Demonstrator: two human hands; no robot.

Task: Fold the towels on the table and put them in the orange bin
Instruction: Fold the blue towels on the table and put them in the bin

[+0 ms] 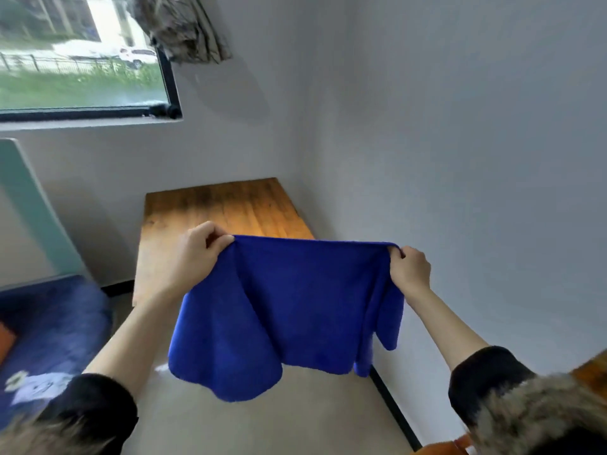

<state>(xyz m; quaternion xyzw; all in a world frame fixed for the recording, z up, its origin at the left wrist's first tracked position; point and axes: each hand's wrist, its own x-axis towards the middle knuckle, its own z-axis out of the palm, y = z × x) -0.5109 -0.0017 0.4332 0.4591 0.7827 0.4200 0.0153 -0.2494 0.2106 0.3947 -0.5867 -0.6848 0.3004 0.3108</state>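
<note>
A blue towel (295, 310) hangs in the air in front of me, stretched by its top edge. My left hand (197, 254) pinches the top left corner and my right hand (409, 270) pinches the top right corner. The cloth droops in folds below, with its right side doubled over. Behind the towel stands a wooden table (226, 208) against the wall, its near part hidden by the cloth. A bit of the orange bin (451, 446) shows at the bottom edge on the right.
A window (82, 60) sits at the upper left with a patterned curtain (184, 27) beside it. A blue bed cover (52, 330) and a pale green headboard (29, 205) lie at the left. White walls close the right side. Pale floor lies below.
</note>
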